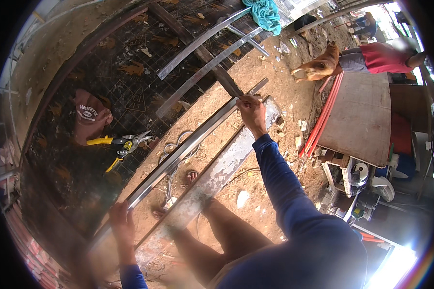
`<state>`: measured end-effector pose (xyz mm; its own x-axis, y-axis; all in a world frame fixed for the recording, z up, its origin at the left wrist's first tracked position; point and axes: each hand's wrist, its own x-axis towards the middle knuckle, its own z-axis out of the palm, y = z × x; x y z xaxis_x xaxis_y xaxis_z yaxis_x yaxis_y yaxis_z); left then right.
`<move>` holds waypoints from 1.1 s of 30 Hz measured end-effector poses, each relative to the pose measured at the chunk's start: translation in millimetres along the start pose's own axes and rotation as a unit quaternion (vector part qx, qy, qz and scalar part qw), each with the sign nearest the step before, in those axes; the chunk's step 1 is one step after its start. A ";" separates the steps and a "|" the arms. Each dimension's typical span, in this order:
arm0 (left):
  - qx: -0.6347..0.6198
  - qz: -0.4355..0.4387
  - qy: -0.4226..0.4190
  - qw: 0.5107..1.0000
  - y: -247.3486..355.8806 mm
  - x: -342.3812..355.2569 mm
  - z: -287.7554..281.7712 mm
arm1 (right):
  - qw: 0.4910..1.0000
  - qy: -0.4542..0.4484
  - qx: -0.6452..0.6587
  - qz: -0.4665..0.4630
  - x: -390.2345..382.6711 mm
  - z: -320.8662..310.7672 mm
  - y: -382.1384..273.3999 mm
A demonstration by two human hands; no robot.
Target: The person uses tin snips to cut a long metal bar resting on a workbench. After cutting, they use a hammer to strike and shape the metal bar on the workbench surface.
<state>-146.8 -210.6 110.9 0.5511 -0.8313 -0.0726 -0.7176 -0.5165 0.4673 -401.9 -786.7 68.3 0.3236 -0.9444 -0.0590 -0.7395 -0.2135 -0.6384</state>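
Observation:
A long shiny metal channel (177,157) slants from lower left to upper right in front of me. My left hand (122,225) is closed on its near end, fingers partly behind it. Further along, my right hand (252,115) grips the channel close to its far end. A weathered, paint-flaked beam (217,176) runs alongside it, over my legs. On the dark panel (125,86) to the left lie tin snips (123,146) with yellow handles, jaws apart, and a maroon cap (90,115).
Two more metal strips (205,41) rest across the panel's far side, beside a teal cloth (264,15). Orange pipes (324,113) lean against a plywood board (357,115) at right. A person in a red shirt (383,57) is behind it. A fan (359,174) stands nearer.

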 end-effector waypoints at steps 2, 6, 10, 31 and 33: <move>-0.006 -0.002 0.006 1.000 -4.6 -4.2 4.9 | 1.000 -0.001 0.000 0.006 0.3 1.2 -1.2; -0.007 0.002 0.009 1.000 -3.3 -2.1 5.7 | 1.000 0.001 0.014 0.019 1.0 4.5 3.8; -0.006 0.013 0.014 1.000 -1.8 0.9 4.8 | 0.999 -0.008 0.015 0.035 4.0 6.6 8.8; 0.010 0.024 0.017 1.000 -0.7 2.7 5.7 | 1.000 0.012 0.019 0.002 2.3 4.0 -1.0; 0.000 0.021 0.025 0.999 -0.7 1.6 7.1 | 1.000 0.006 0.027 0.008 2.4 3.1 -2.6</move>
<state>-148.4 -213.0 104.2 0.5409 -0.8410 -0.0095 -0.7402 -0.4814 0.4695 -397.4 -787.6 67.4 0.3042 -0.9507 -0.0607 -0.7115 -0.1843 -0.6780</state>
